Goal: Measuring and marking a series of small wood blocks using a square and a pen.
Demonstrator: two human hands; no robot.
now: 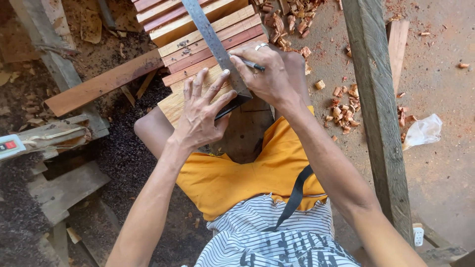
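Note:
My left hand (200,112) lies flat, fingers spread, on a pale wooden slat (174,103) and presses down the dark stock of a metal try square (215,45). Its steel blade runs up across a row of reddish and pale slats (213,37). My right hand (269,74), with a ring on one finger, grips a pencil (253,65) whose tip rests against the blade's right edge. I sit with the slats over my knees, in yellow shorts.
A long reddish board (101,84) lies at the left. A grey timber post (378,113) crosses the right side. Wood chips (341,111) and a plastic bag (420,131) lie on the dirt floor. A power tool (12,146) sits at the left edge.

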